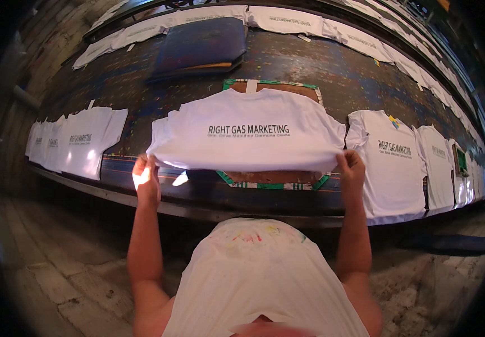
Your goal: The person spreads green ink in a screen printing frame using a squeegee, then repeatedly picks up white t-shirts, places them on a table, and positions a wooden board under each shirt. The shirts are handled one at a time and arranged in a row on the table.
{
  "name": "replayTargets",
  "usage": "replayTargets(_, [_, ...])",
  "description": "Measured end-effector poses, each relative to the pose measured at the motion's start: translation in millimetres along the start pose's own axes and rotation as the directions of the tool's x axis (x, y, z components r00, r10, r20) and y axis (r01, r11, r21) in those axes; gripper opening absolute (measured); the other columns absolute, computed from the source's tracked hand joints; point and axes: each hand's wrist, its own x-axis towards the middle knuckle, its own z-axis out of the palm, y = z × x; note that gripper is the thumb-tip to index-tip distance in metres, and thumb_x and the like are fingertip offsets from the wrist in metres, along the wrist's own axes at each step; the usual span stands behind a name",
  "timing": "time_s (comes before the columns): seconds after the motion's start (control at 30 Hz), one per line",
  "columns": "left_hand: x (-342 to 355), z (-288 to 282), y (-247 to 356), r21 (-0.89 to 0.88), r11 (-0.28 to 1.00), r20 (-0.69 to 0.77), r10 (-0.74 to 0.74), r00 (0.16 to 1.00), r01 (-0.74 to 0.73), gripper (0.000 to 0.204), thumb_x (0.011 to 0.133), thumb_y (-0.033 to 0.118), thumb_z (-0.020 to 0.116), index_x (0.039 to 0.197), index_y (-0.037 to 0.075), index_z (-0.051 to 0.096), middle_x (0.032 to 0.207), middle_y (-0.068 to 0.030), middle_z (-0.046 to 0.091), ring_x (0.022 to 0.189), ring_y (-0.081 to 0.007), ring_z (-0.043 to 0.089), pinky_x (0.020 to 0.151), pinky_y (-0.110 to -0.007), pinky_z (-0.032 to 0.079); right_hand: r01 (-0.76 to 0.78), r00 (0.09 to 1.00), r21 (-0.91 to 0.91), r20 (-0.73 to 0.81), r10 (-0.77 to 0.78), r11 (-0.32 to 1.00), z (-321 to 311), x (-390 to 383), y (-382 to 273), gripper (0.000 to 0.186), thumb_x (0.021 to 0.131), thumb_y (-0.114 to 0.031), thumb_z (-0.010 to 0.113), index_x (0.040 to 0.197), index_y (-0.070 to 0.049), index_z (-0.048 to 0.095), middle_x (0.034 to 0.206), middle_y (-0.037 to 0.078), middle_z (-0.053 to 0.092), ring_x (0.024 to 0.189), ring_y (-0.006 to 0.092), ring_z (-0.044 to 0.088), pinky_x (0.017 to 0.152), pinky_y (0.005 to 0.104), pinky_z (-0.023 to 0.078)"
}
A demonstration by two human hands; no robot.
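A white T-shirt [248,150] with dark printing across it stretches between my two hands, above the table's front part. My left hand [146,173] pinches its lower left corner. The lower right corner is gripped in my right hand [351,164]. Beneath the shirt lies a brown board [276,177] edged with green and white tape; the shirt covers most of it. The shirt's hem is slightly blurred between my hands. Close to my right hand another printed white T-shirt [391,185] lies flat, its bottom reaching the table's front edge.
A long dark table [332,78], speckled with paint, curves across the view. Overlapping printed shirts [88,146] lie at the left, more shirts [436,168] at the right. A dark blue panel [203,45] rests towards the back, before a far row of shirts [287,21].
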Motion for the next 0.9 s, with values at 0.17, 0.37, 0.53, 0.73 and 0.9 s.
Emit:
replayTargets(0.17, [65.7,50.8,91.7,0.272,0.959,-0.216,0.141,0.966,-0.079,0.030,0.108,0.018,0.066,0.131,-0.001,0.064,0.116,-0.0056,0.068,0.096,-0.0122,0.061,0.083,-0.030,0.050,0.292,0.952,0.109,-0.129,-0.277,0.950,10.1,79.5,-79.4,0.025,0.104,-0.012,0.073,0.127,0.000,0.071,0.099,0.001,0.069,0.087,0.0078,0.059,0.079,0.0252,0.047])
replayTargets(0.37, [91.7,71.6,232.5,0.092,0.902,0.000,0.424,0.905,-0.423,0.032,0.104,0.003,0.069,0.137,0.001,0.070,0.124,-0.0094,0.075,0.106,-0.0152,0.070,0.097,-0.030,0.058,0.482,0.867,0.386,-0.079,-0.492,0.787,17.7,123.2,-199.0,0.031,0.102,-0.012,0.074,0.131,-0.001,0.076,0.113,0.006,0.077,0.096,0.0123,0.065,0.088,0.0299,0.053])
replayTargets(0.53, [79.4,48.3,314.3,0.461,0.653,0.198,0.584,0.788,-0.600,0.039,0.097,0.000,0.077,0.136,0.003,0.073,0.126,-0.0104,0.078,0.110,-0.0148,0.072,0.100,-0.029,0.058,0.712,0.674,-0.198,-0.077,-0.735,0.674,20.4,109.2,-271.4,0.042,0.094,-0.015,0.082,0.135,-0.010,0.077,0.113,0.004,0.079,0.107,0.0160,0.070,0.101,0.0325,0.056])
replayTargets(0.73, [102.0,-16.3,362.6,0.756,0.270,0.411,0.515,0.753,-0.597,0.023,0.102,0.014,0.077,0.122,0.002,0.080,0.107,-0.0068,0.081,0.098,-0.0124,0.073,0.091,-0.028,0.058,0.692,0.450,-0.710,0.279,-0.848,0.133,38.8,106.2,-318.9,0.025,0.106,-0.021,0.068,0.125,-0.007,0.076,0.117,0.009,0.075,0.107,0.0186,0.071,0.099,0.0334,0.056])
replayTargets(0.9, [173.8,-75.2,332.6,0.848,0.145,0.461,0.275,0.844,-0.511,0.025,0.101,0.022,0.075,0.109,-0.002,0.078,0.089,-0.0101,0.076,0.081,-0.0165,0.067,0.075,-0.035,0.052,0.636,0.751,-0.623,0.366,-0.549,0.455,110.3,115.6,-298.1,0.021,0.106,-0.022,0.070,0.110,-0.002,0.074,0.101,0.007,0.070,0.091,0.0166,0.066,0.086,0.0312,0.052])
